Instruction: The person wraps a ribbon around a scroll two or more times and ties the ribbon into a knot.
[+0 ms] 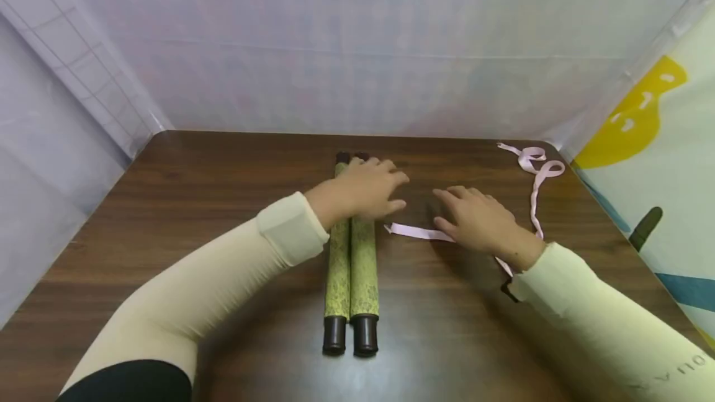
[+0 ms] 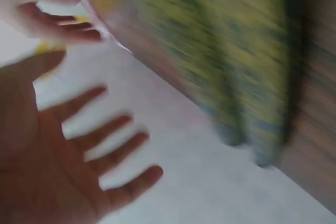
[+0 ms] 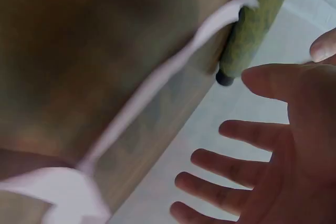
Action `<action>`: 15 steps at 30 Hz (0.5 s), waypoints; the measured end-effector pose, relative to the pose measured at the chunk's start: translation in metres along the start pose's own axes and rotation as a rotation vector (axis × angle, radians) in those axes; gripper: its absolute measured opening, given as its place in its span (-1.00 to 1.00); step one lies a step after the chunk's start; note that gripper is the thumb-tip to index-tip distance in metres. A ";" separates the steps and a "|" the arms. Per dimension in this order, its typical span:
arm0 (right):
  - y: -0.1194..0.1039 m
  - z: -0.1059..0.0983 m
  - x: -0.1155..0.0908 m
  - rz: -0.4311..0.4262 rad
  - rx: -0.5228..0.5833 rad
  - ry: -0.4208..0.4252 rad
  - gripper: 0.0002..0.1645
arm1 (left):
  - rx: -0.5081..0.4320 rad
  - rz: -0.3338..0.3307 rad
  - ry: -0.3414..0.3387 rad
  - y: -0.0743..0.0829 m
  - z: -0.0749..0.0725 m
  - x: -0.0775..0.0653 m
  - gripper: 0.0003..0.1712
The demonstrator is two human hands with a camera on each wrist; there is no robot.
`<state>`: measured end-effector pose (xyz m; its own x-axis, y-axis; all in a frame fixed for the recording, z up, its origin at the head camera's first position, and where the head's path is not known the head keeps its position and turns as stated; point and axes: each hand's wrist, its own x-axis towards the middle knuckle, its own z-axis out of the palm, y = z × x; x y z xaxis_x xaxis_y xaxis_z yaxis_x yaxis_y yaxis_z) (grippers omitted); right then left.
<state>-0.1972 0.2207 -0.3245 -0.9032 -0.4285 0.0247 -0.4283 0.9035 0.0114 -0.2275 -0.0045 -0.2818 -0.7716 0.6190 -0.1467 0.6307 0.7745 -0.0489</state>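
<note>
Two scroll rolls [image 1: 364, 278] with yellow-green patterned covers and dark end knobs lie side by side, lengthwise on the table. Over their far half, my left hand [image 1: 371, 188] spreads its fingers, hiding part of them; its palm shows empty in the left wrist view, beside the patterned rolls [image 2: 252, 72]. To the right, my right hand [image 1: 480, 219] hovers above a pale pink ribbon [image 1: 416, 232], fingers extended and holding nothing. The ribbon [image 3: 152, 85] runs toward one roll [image 3: 262, 19] in the right wrist view. Part of it is hidden beneath the right hand.
The ribbon's far stretch curls in loops [image 1: 544, 166] near the back right corner of the brown wooden table [image 1: 223, 166]. A pale sheet [image 1: 357, 79] hangs behind the back edge. On the right stands a white covering with a yellow print [image 1: 637, 123].
</note>
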 end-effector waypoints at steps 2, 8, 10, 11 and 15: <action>0.000 0.002 -0.019 -0.020 -0.007 0.027 -0.32 | 0.026 0.104 -0.051 0.020 -0.002 -0.001 -0.28; 0.003 0.010 -0.054 -0.039 -0.001 0.100 -0.41 | 0.100 0.256 -0.166 0.061 0.001 -0.001 -0.24; 0.004 0.012 -0.060 -0.043 -0.010 0.091 -0.40 | 0.123 0.259 -0.195 0.069 0.003 -0.001 -0.23; 0.004 0.014 -0.063 -0.048 -0.013 0.082 -0.40 | 0.137 0.262 -0.205 0.072 0.004 0.000 -0.23; 0.003 0.021 -0.072 -0.062 -0.027 0.066 -0.39 | 0.161 0.258 -0.214 0.082 0.011 0.002 -0.29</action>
<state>-0.1339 0.2548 -0.3471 -0.8707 -0.4837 0.0888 -0.4820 0.8752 0.0418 -0.1764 0.0592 -0.2970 -0.5612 0.7370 -0.3768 0.8205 0.5553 -0.1360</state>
